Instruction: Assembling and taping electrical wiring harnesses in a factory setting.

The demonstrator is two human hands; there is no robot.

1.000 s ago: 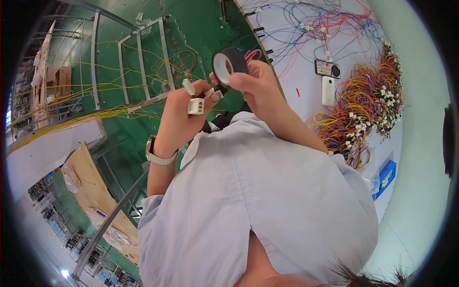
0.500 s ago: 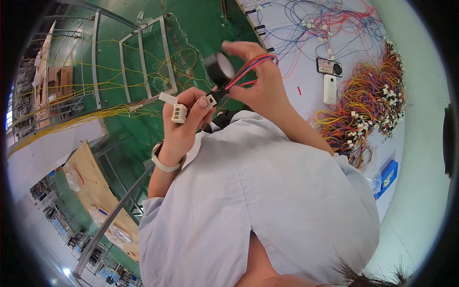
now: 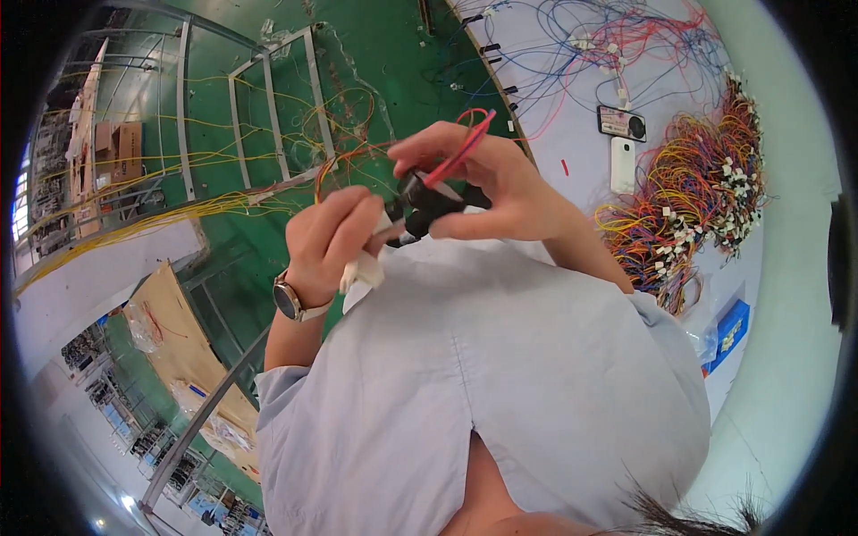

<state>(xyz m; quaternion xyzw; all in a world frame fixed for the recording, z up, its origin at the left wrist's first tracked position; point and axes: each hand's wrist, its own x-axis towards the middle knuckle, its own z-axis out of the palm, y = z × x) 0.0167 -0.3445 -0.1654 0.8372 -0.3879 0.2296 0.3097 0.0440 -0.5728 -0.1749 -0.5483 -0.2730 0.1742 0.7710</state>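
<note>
In front of my chest, my left hand (image 3: 331, 237) is closed round white plastic connectors (image 3: 362, 272), one of which shows below its fingers. Just right of it, my right hand (image 3: 514, 192) curls its fingers and thumb round a roll of black tape (image 3: 431, 198). A bundle of red and blue wires (image 3: 466, 147) runs up past the roll toward the right fingers. Between the two hands the bundle's taped end is blurred, and the fingers partly cover it.
On the white table to the right lie a phone (image 3: 621, 123), a white device (image 3: 623, 165) and a thick heap of coloured wires (image 3: 693, 201). A blue box (image 3: 728, 335) sits nearer. Yellow wires (image 3: 134, 234) stretch along a metal frame (image 3: 186, 107) at the left.
My left hand has turned over, so the white connectors now point downward. My right hand has come lower, with its fingers round the tape roll, which has moved down and tilted.
</note>
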